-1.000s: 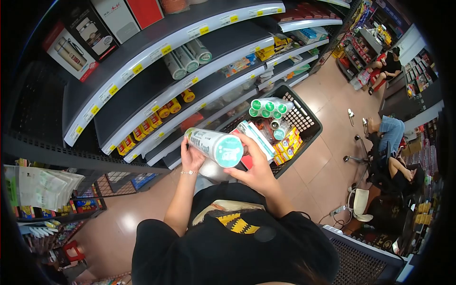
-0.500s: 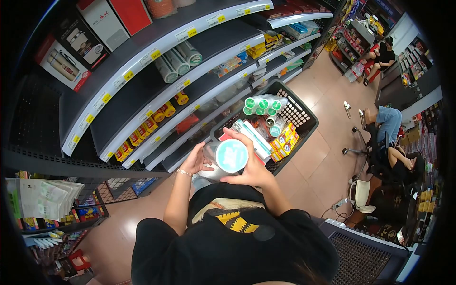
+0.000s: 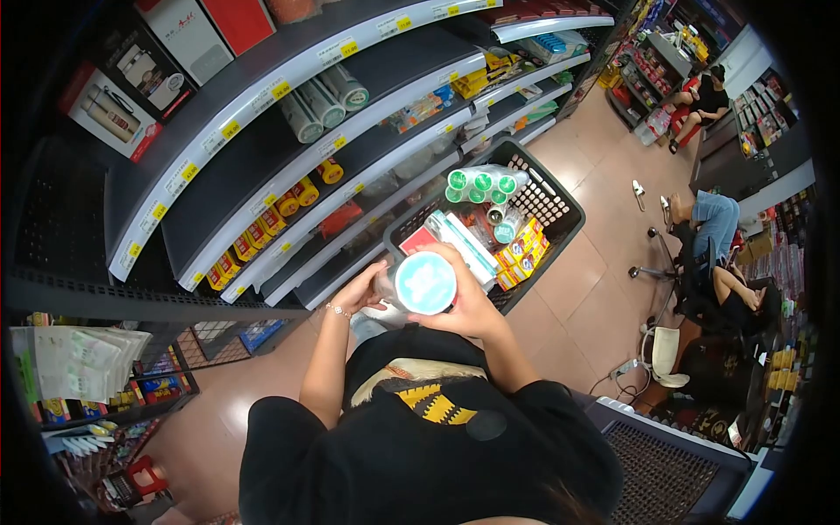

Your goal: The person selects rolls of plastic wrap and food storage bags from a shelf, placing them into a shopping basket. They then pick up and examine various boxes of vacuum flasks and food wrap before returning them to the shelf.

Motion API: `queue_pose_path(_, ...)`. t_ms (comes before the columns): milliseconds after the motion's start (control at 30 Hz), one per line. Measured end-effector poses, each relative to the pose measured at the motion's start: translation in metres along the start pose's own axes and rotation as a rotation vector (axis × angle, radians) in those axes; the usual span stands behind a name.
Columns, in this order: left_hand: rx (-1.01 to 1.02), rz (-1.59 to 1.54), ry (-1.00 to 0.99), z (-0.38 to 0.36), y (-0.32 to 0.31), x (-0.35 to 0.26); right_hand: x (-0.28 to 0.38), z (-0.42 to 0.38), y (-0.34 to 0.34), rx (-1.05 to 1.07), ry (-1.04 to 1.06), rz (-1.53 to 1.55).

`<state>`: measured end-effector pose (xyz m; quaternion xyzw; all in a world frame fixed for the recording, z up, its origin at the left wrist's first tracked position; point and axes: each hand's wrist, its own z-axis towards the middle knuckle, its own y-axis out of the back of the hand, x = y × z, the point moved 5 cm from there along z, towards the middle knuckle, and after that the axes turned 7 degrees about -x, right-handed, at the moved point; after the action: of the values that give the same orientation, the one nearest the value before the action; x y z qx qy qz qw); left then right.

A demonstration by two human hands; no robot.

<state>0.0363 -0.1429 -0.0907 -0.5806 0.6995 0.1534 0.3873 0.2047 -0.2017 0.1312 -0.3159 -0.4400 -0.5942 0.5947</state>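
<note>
In front of my chest I hold a clear cylindrical pack (image 3: 426, 283) with a round turquoise and white label on its end, which faces up toward me. My right hand (image 3: 466, 297) wraps round its right side, fingers over the far edge and thumb below. My left hand (image 3: 357, 289) is at the pack's left side with curled fingers against it. Just beyond my hands stands a dark plastic basket (image 3: 564, 214). In it lie several clear tubes with green ends (image 3: 482, 182), yellow and red boxes (image 3: 523, 254), a white and teal box (image 3: 466, 245) and a red-faced packet (image 3: 414, 241).
Shelves (image 3: 262, 96) run along the left, bearing boxed flasks (image 3: 109, 109), cylindrical packs (image 3: 324, 107) and yellow packages (image 3: 254, 234). Right of the basket is tiled floor (image 3: 604, 262). A seated person (image 3: 719, 227) with bare feet is at the right, beside a wheeled chair; another person (image 3: 707, 101) sits farther back.
The pack has turned slightly in my hands, and its label faces me a little more fully. My left hand has shifted slightly. The basket's contents look the same.
</note>
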Motion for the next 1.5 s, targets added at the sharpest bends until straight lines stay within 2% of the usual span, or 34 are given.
queue_pose_path(167, 0.008, 0.004, -0.016, 0.002, 0.004, 0.005, 0.0, 0.001, -0.001, -0.026, 0.036, -0.023)
queue_pose_path(233, -0.047, 0.164, -0.153, 0.016, 0.014, 0.012, 0.001, 0.0, -0.003, -0.05, 0.053, -0.076)
queue_pose_path(300, -0.124, 0.419, -0.38, 0.024, 0.019, 0.007, -0.004, -0.002, -0.004, -0.127, 0.047, -0.106)
queue_pose_path(400, -0.175, 0.572, -0.594, -0.022, -0.003, -0.045, -0.011, -0.001, -0.003, -0.168, 0.032, -0.161)
queue_pose_path(433, 0.016, 0.345, -0.484, -0.045, -0.02, -0.063, -0.012, 0.001, -0.002, -0.173, 0.026, -0.181)
queue_pose_path(533, 0.296, 0.353, -0.645, -0.108, -0.058, -0.111, -0.011, 0.005, -0.005, -0.167, 0.061, -0.237)
queue_pose_path(633, 0.21, 0.617, -0.997, -0.144, -0.078, -0.136, -0.007, 0.007, -0.012, -0.124, 0.112, -0.273)
queue_pose_path(733, -0.018, 0.615, -1.063, -0.139, -0.078, -0.131, 0.003, 0.011, -0.017, -0.097, 0.196, -0.294)
queue_pose_path(767, -0.033, 0.451, -1.006, -0.14, -0.077, -0.127, 0.005, 0.013, -0.016, -0.096, 0.211, -0.291)
queue_pose_path(900, -0.193, 0.483, -1.226, -0.149, -0.072, -0.128, 0.016, 0.021, -0.018, -0.069, 0.251, -0.262)
queue_pose_path(1033, -0.214, 0.459, -1.267, -0.16, -0.061, -0.141, 0.021, 0.028, -0.031, -0.042, 0.291, -0.256)
queue_pose_path(1167, -0.38, 0.654, -1.452, -0.182, -0.054, -0.159, 0.029, 0.037, -0.037, 0.01, 0.342, -0.302)
queue_pose_path(1267, -0.576, 0.927, -1.621, -0.191, -0.05, -0.16, 0.015, 0.035, -0.037, 0.02, 0.338, -0.182)
queue_pose_path(1300, -0.658, 1.004, -1.595, -0.19, -0.047, -0.155, 0.011, 0.035, -0.038, 0.015, 0.378, -0.226)
queue_pose_path(1400, -1.013, 1.05, -1.809, -0.196, -0.042, -0.148, 0.006, 0.035, -0.048, -0.062, 0.53, -0.296)
queue_pose_path(1433, -1.093, 0.996, -1.805, -0.197, -0.038, -0.145, 0.011, 0.038, -0.053, -0.119, 0.595, -0.318)
queue_pose_path(1500, -1.136, 1.059, -1.805, -0.201, -0.032, -0.143, 0.003, 0.04, -0.064, -0.131, 0.651, -0.273)
